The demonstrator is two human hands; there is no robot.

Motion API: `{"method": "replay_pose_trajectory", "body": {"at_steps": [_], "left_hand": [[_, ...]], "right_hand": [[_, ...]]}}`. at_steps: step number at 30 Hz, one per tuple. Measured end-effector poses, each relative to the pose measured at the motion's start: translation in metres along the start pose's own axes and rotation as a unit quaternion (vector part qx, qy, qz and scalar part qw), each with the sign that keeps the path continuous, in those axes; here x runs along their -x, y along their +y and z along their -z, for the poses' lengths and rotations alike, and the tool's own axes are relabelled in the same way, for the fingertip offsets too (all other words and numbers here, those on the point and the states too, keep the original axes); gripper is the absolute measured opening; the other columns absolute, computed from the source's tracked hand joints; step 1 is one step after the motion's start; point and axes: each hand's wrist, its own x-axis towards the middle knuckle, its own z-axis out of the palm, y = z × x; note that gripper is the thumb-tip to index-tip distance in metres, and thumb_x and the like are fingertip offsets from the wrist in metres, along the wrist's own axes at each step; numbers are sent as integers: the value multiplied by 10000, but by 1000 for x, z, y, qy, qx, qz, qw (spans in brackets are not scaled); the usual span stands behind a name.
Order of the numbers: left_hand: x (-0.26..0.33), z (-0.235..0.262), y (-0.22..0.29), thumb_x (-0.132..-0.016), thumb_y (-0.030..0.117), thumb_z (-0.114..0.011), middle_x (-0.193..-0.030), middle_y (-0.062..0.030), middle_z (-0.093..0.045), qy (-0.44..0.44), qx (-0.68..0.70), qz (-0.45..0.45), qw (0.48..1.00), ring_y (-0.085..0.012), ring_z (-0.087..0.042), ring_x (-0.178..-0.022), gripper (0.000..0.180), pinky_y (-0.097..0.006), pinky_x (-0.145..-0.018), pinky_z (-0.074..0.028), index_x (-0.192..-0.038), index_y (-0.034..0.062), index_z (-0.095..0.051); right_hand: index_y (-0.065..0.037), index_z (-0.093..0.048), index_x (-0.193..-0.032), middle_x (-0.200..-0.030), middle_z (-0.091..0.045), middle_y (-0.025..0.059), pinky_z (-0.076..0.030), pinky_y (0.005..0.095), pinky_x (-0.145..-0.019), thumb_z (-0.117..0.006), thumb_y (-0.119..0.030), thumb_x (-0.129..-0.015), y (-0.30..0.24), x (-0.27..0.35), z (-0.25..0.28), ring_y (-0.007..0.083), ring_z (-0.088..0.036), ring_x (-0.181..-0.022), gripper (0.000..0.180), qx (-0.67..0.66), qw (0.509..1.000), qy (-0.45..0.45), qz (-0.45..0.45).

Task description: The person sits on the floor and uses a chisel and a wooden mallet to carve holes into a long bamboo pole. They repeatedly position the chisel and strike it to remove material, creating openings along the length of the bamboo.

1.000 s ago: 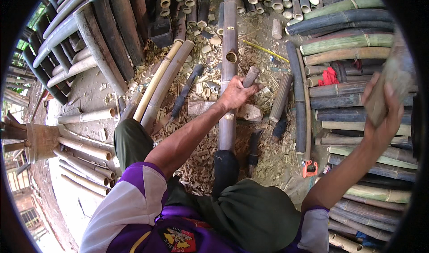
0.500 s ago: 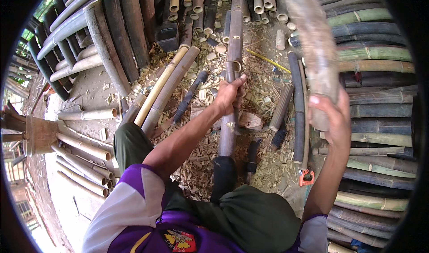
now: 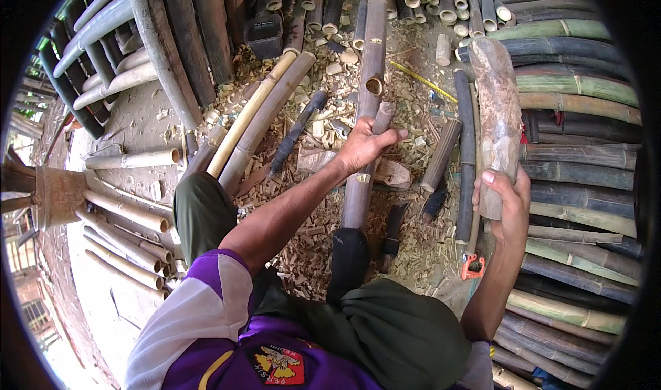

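Bamboo pole [image 3: 365, 128], long and brown, lies along the chip-strewn ground [image 3: 413, 245] between the legs. Left hand [image 3: 363, 146] fingers wrap a short stick-like tool set against it; right hand [image 3: 506, 200] fingers clasp a raised, rough wooden club [image 3: 497, 114]. A badly aimed blow could hit the left knuckles, or the pole might roll.

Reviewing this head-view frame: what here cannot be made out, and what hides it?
- Tool in the left hand: only its short wooden handle shows; the working end is hidden behind the hand and the bamboo pole.
- Wooden mallet: its lower end sits inside the right hand.
- Pole's near end: covered by the dark boot.
- Stacked bamboo at right: cut off by the fisheye rim.
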Motion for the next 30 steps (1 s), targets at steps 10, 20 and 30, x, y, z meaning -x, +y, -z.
{"method": "replay_pose_trajectory", "body": {"at_steps": [10, 20, 30], "left_hand": [[-5, 0, 1, -907, 355, -767, -572, 40, -499, 16, -45, -22, 999, -82, -445, -539, 403, -308, -538, -377, -652, 88, -606], [-23, 1, -25, -934, 430, -731, -685, -38, -580, 64, -103, -16, 992, -113, -529, -657, 417, -355, -614, -447, -794, 41, -672], [-31, -14, -24, -924, 400, -765, -591, 2, -559, 4, -96, -14, 995, -97, -453, -533, 417, -337, -516, -384, -716, 59, -642]], "right_hand": [[24, -554, -1196, -806, -642, 106, -505, 303, -463, -722, -138, -843, -18, 5, -6, 177, -619, -551, 423, -4, 999, 6, 40], [18, -606, -1151, -916, -695, 105, -568, 341, -748, -779, -164, -831, -23, -55, -63, 224, -696, -813, 407, 237, 907, -34, 346], [14, -622, -1201, -900, -671, 81, -545, 269, -565, -723, -325, -926, -153, -68, -14, 119, -637, -618, 449, 166, 934, 15, 315]]}}
